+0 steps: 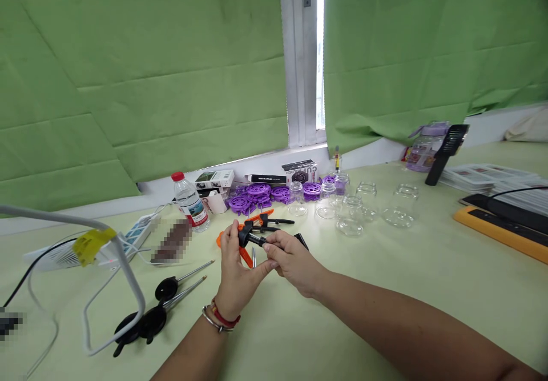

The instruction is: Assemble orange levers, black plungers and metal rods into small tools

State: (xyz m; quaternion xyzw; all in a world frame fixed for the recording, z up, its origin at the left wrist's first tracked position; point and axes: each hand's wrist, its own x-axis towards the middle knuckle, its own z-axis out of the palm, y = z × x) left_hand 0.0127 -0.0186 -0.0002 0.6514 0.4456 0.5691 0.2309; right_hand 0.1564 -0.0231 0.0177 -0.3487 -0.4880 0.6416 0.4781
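Between my hands is a black rod-shaped part [256,239] with a wider head at its left end. My left hand [236,272] grips it at the head, fingers around it. The fingers of my right hand [293,260] pinch its thinner right end. Just behind and beneath my hands lie orange parts [245,257] and more black rod-shaped pieces [280,221]. A small black piece [302,240] shows past my right hand, partly hidden. To the left of my left hand, round black parts with metal rods [153,320] rest on the table.
Several clear glass jars [398,212] stand behind on the right, beside a pile of purple round parts [258,191]. A water bottle [190,203] and small boxes [215,179] are at the back. On the left is a bent white tube [127,272]; an orange-black device [505,229] sits far right.
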